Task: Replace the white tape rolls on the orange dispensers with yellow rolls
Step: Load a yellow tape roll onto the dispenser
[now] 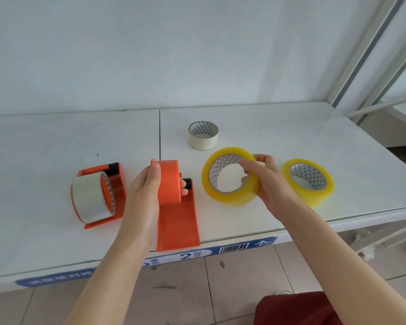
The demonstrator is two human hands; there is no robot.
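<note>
My left hand (145,186) grips the bare orange hub of an empty orange dispenser (177,219) near the shelf's front edge. Just right of it my right hand (264,177) holds a yellow tape roll (229,177) tilted on its edge, fingers through its core. The roll's opening faces the hub, a short gap apart. A second orange dispenser (117,184) lies at the left with a white roll (90,199) mounted on it. Another yellow roll (308,181) lies flat at the right. A loose white roll (203,135) stands further back.
Everything sits on a white shelf (56,141) against a white wall. A blue label strip (197,254) runs along the front edge. A metal shelf upright (361,66) rises at the far right. Tiled floor lies below.
</note>
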